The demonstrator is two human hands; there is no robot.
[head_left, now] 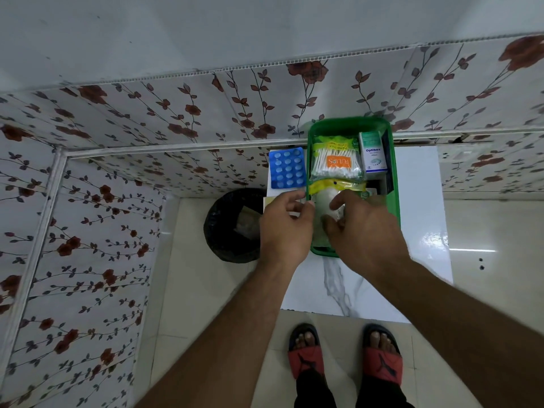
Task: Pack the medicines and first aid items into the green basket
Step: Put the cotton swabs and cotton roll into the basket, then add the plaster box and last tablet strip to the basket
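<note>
Basket (394, 184): green, sitting on the white tabletop (418, 201), its far end toward the flowered wall at 12 o'clock.
Swabs (335, 164): a clear pack with an orange label, lying inside the basket at its 12 o'clock end.
Box (373, 156): white, marked Optibex, lying in the basket at 3 o'clock of the swabs, touching them.
Cotton pack (323, 198): clear with a yellow top band, lying in the basket at 6 o'clock of the swabs, partly hidden by both hands.
Right hand (363, 231): reaching into the basket, fingers curling onto the cotton pack; the grip is closing on the pack.
Left hand (284, 231): hovering at the basket's 9 o'clock rim, thumb and fingers pinching toward the pack's edge; whether the grip is holding anything, I cannot tell.
Blister (287, 167): blue tablet strip, lying on the tabletop outside the basket at 9 o'clock, just beside its wall.
Bin (232, 225): black-lined, standing on the floor at 9 o'clock of the tabletop.
</note>
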